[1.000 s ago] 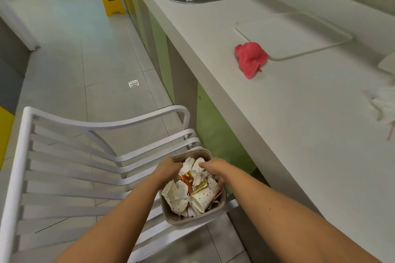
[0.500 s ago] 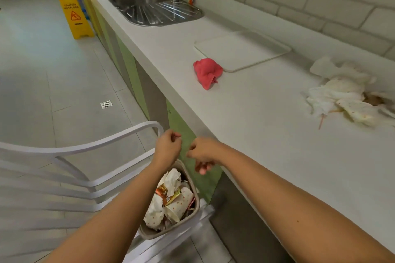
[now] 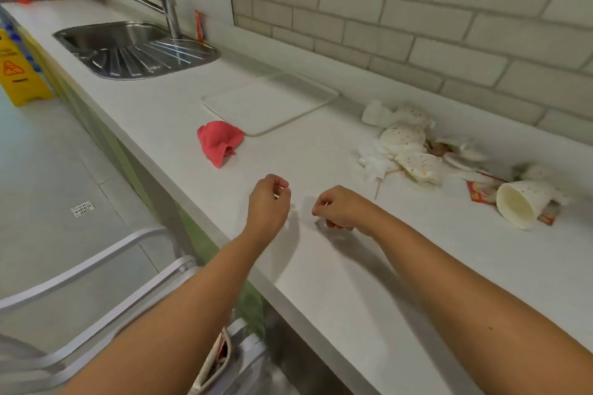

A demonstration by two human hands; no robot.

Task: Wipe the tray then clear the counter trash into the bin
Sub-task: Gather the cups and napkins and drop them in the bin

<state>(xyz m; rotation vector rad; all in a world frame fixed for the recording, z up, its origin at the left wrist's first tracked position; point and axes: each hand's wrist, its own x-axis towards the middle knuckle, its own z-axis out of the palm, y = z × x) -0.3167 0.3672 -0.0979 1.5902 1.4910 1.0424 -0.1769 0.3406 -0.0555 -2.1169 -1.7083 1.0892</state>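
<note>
The counter trash [image 3: 414, 151] is what remains. Crumpled napkins, flattened spotted paper cups and wrappers lie heaped on the white counter [image 3: 321, 266] near the brick wall, at about 2 o'clock from the hands. 1 spotted cup [image 3: 521, 204] is tipped on its side at 3 o'clock, its mouth toward the camera, touching red wrappers. The tray [image 3: 269, 102], at 12 o'clock, looks bare and clean. The red cloth [image 3: 219, 141] sits bunched just beside its near corner, so I judge the wiping done. The bin [image 3: 221, 365], at 6 o'clock below the counter edge by a white slatted chair [image 3: 96, 269], already shows some wrappers, so the clearing seems partly done. The left hand [image 3: 268, 202] and right hand [image 3: 337, 208] hover near the counter's front edge, close together. Their fingers are loosely curled and hold nothing I can see, and both are well apart from the heap
</note>
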